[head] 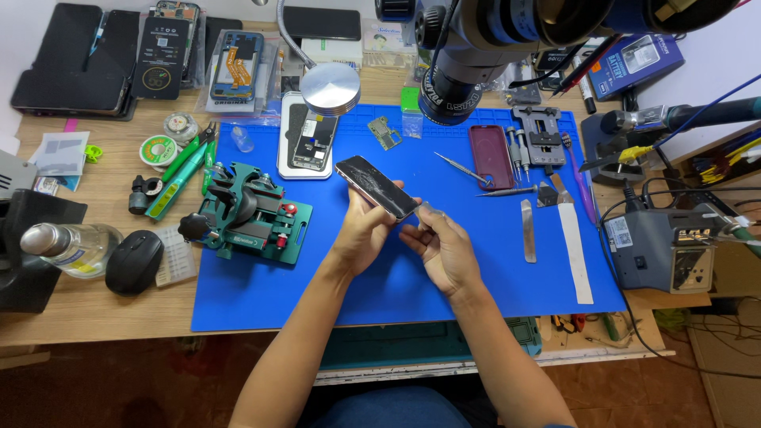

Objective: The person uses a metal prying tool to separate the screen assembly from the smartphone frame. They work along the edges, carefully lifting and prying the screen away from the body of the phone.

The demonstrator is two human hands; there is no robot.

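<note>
Over the blue mat [261, 301], centre: both hands meet above it, holding a phone [376, 186] with a cracked dark face, tilted, one end toward 10 o'clock.
Left hand [363, 230]: grasps the phone from beneath, fingers curled round its lower edge.
Right hand [440, 246]: closed in a pinch on a thin metal blade [426, 210], its tip touching the phone's corner at 4 o'clock.
Risk, glass: the face looks shattered; prying pressure could loosen shards or spread the cracks, and bare fingers lie right beside the edge.
Risk, slip: if the blade skids off the corner, it could jab the left hand, which sits just behind it.
Risk, drop: the phone is held in the air by one hand only; a twist could send it onto the mat.
Nearby: green clamp [252, 214] at 9 o'clock; tweezers [462, 168] and dark red case [491, 156] at 1 o'clock.
Hard to tell: whether the blade tip is already in the seam; its length is hidden in the hand.
Cut off: the microscope [507, 36] at 12 o'clock, blurred, blocks the table behind it.
</note>
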